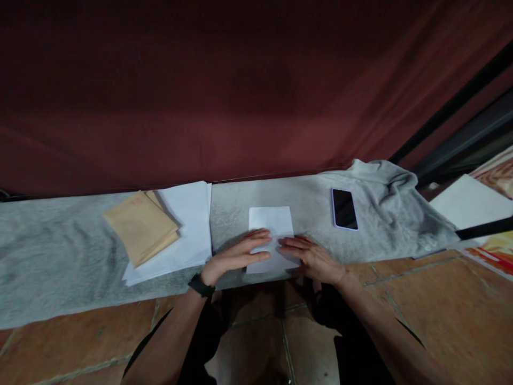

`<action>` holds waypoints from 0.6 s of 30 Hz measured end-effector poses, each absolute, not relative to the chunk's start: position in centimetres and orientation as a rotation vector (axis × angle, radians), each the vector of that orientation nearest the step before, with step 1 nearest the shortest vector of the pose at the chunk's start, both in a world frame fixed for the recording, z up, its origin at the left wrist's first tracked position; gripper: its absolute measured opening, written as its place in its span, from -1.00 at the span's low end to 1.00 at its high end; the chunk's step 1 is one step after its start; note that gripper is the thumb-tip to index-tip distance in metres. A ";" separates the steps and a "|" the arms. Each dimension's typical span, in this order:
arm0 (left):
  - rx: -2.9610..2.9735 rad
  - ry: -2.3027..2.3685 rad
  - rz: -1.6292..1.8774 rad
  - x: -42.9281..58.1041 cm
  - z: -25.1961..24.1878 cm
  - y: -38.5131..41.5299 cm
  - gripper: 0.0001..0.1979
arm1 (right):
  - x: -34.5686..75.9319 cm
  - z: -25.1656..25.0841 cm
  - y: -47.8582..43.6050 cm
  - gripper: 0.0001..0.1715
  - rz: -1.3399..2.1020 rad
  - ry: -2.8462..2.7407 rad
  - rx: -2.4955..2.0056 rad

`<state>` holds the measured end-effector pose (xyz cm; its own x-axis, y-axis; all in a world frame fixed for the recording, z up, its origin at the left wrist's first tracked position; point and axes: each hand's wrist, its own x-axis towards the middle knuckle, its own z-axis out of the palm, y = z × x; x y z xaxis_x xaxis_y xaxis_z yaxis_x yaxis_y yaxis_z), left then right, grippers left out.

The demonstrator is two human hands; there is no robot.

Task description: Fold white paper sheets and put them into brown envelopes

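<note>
A small white sheet of paper, which looks folded, lies on the grey cloth in front of me. My left hand rests on its left side, fingers stretched out and pointing right. From the other side my right hand lies flat over the paper's right edge, its fingers extended toward the left. The fingertips of both hands come close together near the middle of the sheet. Neither hand grips anything. A dark band circles my left wrist.
Brown envelopes lie on larger white sheets to the left. A phone is on the right, beside bunched cloth. A dark red curtain hangs behind the grey-covered surface. Tiled floor shows below.
</note>
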<state>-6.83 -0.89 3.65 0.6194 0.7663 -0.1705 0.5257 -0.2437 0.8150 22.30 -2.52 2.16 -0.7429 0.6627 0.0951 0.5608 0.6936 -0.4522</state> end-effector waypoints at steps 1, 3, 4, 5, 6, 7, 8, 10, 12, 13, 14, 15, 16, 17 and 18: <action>1.902 0.988 0.293 -7.3 3.9 -1.0 -0.37 | 22.6 2.0 -2.4 -0.19 0.622 -2.653 -0.996; 1.875 0.927 0.233 -8.3 4.2 -1.3 -0.21 | 23.0 1.6 -2.2 -0.21 0.658 -2.628 -1.030; 1.870 0.911 0.204 -8.7 4.3 -1.6 -0.14 | 23.1 1.5 -2.0 -0.24 0.660 -2.609 -1.048; 1.873 0.907 0.179 -9.1 4.3 -1.9 -0.07 | 23.1 1.3 -1.9 -0.26 0.658 -2.589 -1.068; 1.881 0.914 0.161 -9.3 4.2 -2.2 -0.02 | 23.0 1.3 -1.8 -0.29 0.658 -2.569 -1.085; 1.891 0.928 0.152 -9.4 4.0 -2.4 0.00 | 22.9 1.3 -1.7 -0.32 0.667 -2.548 -1.098; 1.901 0.946 0.157 -9.5 3.8 -2.7 0.01 | 22.8 1.3 -1.5 -0.35 0.688 -2.524 -1.108; 1.925 1.003 0.220 -9.3 3.3 -3.0 -0.07 | 22.7 1.6 -1.3 -0.46 0.764 -2.457 -1.135; 1.928 1.100 0.347 -9.0 2.9 -2.9 -0.26 | 22.7 1.8 -1.1 -0.57 0.863 -2.354 -1.189; 1.911 1.150 0.415 -8.8 2.8 -2.8 -0.36 | 22.7 1.9 -0.9 -0.61 0.909 -2.301 -1.221; 1.884 1.188 0.469 -8.6 2.8 -2.6 -0.47 | 22.7 2.0 -0.8 -0.63 0.949 -2.257 -1.250; 1.848 1.215 0.504 -8.5 2.7 -2.4 -0.56 | 22.7 1.9 -0.7 -0.64 0.980 -2.222 -1.277; 1.808 1.240 0.523 -8.3 2.7 -2.3 -0.63 | 22.7 1.9 -0.6 -0.65 1.000 -2.197 -1.306; 1.769 1.274 0.534 -8.1 2.7 -2.2 -0.66 | 22.6 1.7 -0.4 -0.64 1.011 -2.177 -1.340; 1.734 1.316 0.545 -7.9 2.7 -2.1 -0.68 | 22.5 1.5 -0.3 -0.62 1.015 -2.158 -1.375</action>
<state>-7.86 -2.06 2.71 0.3456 0.9257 -0.1537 0.5457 -0.0650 0.8355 22.54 -0.29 1.55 -0.4451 0.8936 -0.0574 0.6138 0.2578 -0.7462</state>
